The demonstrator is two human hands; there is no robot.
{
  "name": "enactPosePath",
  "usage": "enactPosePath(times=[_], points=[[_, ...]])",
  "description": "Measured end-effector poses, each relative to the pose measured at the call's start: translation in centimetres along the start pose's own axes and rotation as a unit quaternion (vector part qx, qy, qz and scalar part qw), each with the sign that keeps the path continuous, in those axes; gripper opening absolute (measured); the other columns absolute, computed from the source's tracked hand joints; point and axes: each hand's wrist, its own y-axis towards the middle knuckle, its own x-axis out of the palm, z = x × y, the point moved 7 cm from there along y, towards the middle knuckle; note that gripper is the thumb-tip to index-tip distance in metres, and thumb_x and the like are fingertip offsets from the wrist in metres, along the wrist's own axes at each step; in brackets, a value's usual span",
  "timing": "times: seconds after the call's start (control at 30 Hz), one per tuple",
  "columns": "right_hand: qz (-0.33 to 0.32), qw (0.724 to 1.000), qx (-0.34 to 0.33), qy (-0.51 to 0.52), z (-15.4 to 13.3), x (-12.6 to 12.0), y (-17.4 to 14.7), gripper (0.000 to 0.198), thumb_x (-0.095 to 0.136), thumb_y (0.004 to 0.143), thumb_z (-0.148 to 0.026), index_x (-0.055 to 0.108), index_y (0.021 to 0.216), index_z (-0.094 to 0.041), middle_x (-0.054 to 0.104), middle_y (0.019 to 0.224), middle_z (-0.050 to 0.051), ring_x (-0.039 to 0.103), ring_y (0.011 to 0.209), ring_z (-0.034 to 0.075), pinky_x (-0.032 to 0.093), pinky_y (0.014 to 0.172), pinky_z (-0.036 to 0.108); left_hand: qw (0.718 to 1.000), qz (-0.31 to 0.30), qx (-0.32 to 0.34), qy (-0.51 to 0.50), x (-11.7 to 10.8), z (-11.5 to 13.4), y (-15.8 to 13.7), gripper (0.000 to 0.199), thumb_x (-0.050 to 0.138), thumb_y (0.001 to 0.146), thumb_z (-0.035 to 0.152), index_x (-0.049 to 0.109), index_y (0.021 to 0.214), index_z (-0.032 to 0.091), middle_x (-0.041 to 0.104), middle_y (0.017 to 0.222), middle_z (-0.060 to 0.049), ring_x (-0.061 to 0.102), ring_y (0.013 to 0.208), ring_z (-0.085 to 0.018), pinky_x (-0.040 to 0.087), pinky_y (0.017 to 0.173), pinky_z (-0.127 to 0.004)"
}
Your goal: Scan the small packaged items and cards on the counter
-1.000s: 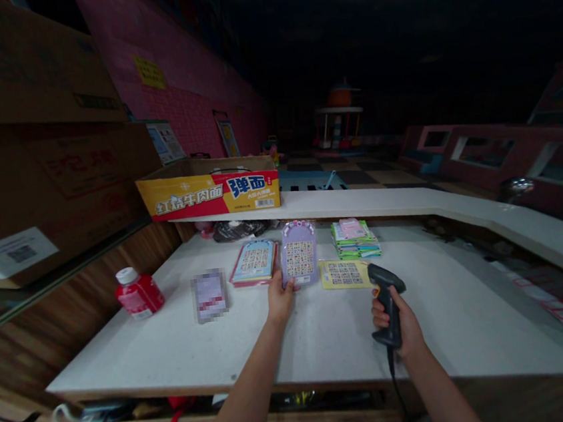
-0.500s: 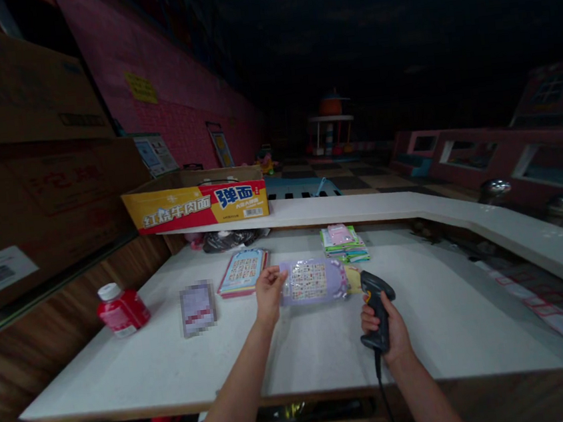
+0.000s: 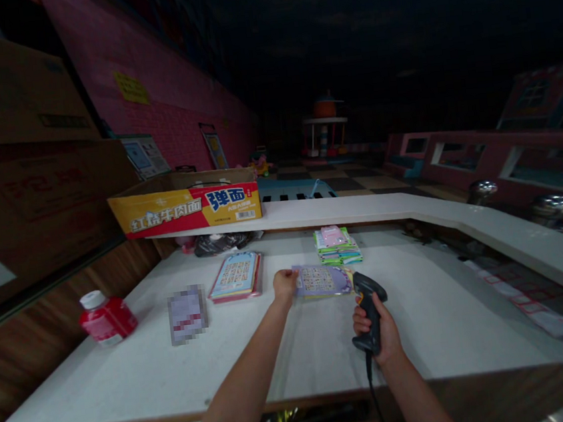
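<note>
My left hand (image 3: 285, 286) pinches the left end of a flat purple packet (image 3: 319, 279) in clear plastic, printed with a grid of tiny pictures. The packet hangs a little above the white desk, its far end close to a black barcode scanner (image 3: 369, 316). Wrapped round the scanner's handle is my right hand (image 3: 382, 328), with the scanner's head turned up and leftward. A cable runs down from the handle. Behind the packet lies a stack of green-edged packets (image 3: 338, 248) with a small pink one (image 3: 333, 235) on top. Left of my left hand lie blue-topped printed sheets (image 3: 236, 274).
A red bottle with a white cap (image 3: 106, 318) and a blurred-out flat item (image 3: 188, 315) are on the desk (image 3: 143, 380) at left. A yellow-and-red noodle carton (image 3: 185, 207) stands on the raised ledge (image 3: 361, 207). Large cardboard boxes (image 3: 44, 202) are stacked far left.
My left hand has moved right with the packet, which now looks narrower and sits closer to the scanner. The view has turned slightly right. My right hand keeps its grip on the scanner.
</note>
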Motion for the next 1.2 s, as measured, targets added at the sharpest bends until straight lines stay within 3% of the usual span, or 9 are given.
enactPosePath(times=[0.07, 0.17, 0.23, 0.57, 0.7, 0.8, 0.93, 1.1, 1.2], points=[[-0.002, 1.000, 0.004, 0.012, 0.1, -0.1, 0.1, 0.034, 0.078, 0.071, -0.043, 0.057, 0.083, -0.019, 0.047, 0.056, -0.006, 0.039, 0.041, 0.004, 0.034, 0.035, 0.012, 0.990, -0.023, 0.043, 0.136, 0.0, 0.8, -0.9, 0.015, 0.075, 0.064, 0.026, 0.069, 0.071, 0.015, 0.066, 0.072, -0.008, 0.065, 0.086, -0.025, 0.047, 0.081, -0.033], [-0.008, 1.000, 0.013, 0.020, 0.2, -0.2, 0.2, 0.033, 0.078, 0.072, -0.041, 0.058, 0.085, -0.018, 0.047, 0.055, -0.007, 0.040, 0.040, 0.004, 0.034, 0.035, 0.012, 0.919, -0.094, 0.141, 0.355, 0.7, 1.5, -3.0, 0.043, 0.075, 0.068, 0.031, 0.070, 0.108, 0.016, 0.066, 0.104, -0.012, 0.060, 0.105, -0.026, 0.042, 0.097, -0.035], [-0.013, 1.000, 0.019, 0.021, 0.2, -0.2, 0.2, 0.033, 0.078, 0.072, -0.040, 0.058, 0.085, -0.017, 0.048, 0.055, -0.006, 0.041, 0.041, 0.004, 0.035, 0.035, 0.012, 0.882, -0.147, 0.174, 0.411, 1.3, 1.3, -4.4, 0.057, 0.077, 0.068, 0.036, 0.065, 0.121, 0.019, 0.061, 0.118, -0.013, 0.056, 0.112, -0.026, 0.039, 0.101, -0.034], [0.000, 1.000, 0.014, 0.002, 0.1, 0.0, 0.2, 0.035, 0.078, 0.071, -0.042, 0.059, 0.085, -0.017, 0.048, 0.055, -0.007, 0.039, 0.040, 0.003, 0.034, 0.036, 0.011, 0.856, -0.190, 0.190, 0.441, 4.7, 0.8, -5.5, 0.038, 0.069, 0.076, 0.032, 0.069, 0.112, 0.019, 0.058, 0.120, -0.013, 0.054, 0.112, -0.027, 0.040, 0.099, -0.035], [0.008, 0.999, 0.017, -0.033, 0.3, 0.2, -0.1, 0.036, 0.079, 0.069, -0.044, 0.059, 0.082, -0.017, 0.050, 0.056, -0.006, 0.039, 0.041, 0.003, 0.033, 0.036, 0.011, 0.855, -0.198, 0.200, 0.436, 4.0, 1.2, -5.8, 0.044, 0.071, 0.074, 0.031, 0.067, 0.115, 0.018, 0.056, 0.124, -0.014, 0.053, 0.115, -0.028, 0.039, 0.101, -0.036], [0.012, 0.997, 0.006, -0.077, 0.4, 0.2, -0.4, 0.038, 0.080, 0.068, -0.046, 0.059, 0.082, -0.017, 0.050, 0.055, -0.005, 0.038, 0.040, 0.004, 0.033, 0.036, 0.013, 0.861, -0.156, 0.218, 0.432, 1.2, 2.3, -5.1, 0.037, 0.066, 0.079, 0.027, 0.067, 0.114, 0.016, 0.058, 0.120, -0.014, 0.053, 0.113, -0.027, 0.039, 0.100, -0.036], [0.006, 0.989, -0.026, -0.148, 0.6, 0.6, -1.0, 0.038, 0.077, 0.070, -0.048, 0.060, 0.085, -0.018, 0.052, 0.056, -0.004, 0.040, 0.041, 0.006, 0.033, 0.035, 0.015, 0.861, -0.023, 0.205, 0.464, -5.7, 4.9, -2.9, 0.027, 0.057, 0.084, 0.022, 0.069, 0.107, 0.016, 0.061, 0.110, -0.013, 0.054, 0.106, -0.026, 0.039, 0.097, -0.037], [0.007, 0.980, -0.024, -0.195, 1.0, 1.0, -1.6, 0.041, 0.078, 0.069, -0.049, 0.060, 0.087, -0.017, 0.052, 0.055, -0.004, 0.041, 0.040, 0.006, 0.031, 0.035, 0.015, 0.814, 0.145, 0.088, 0.556, -14.6, 6.8, -1.2, 0.036, 0.054, 0.085, 0.035, 0.063, 0.114, 0.015, 0.060, 0.110, -0.016, 0.051, 0.109, -0.032, 0.039, 0.092, -0.041], [0.015, 0.981, -0.021, -0.190, 0.9, 0.9, -1.7, 0.040, 0.078, 0.069, -0.048, 0.059, 0.086, -0.018, 0.051, 0.055, -0.005, 0.041, 0.040, 0.005, 0.030, 0.036, 0.015, 0.799, 0.150, -0.012, 0.582, -17.5, 6.1, -0.8, 0.061, 0.060, 0.077, 0.057, 0.058, 0.117, 0.012, 0.057, 0.114, -0.021, 0.050, 0.113, -0.036, 0.040, 0.089, -0.042]])
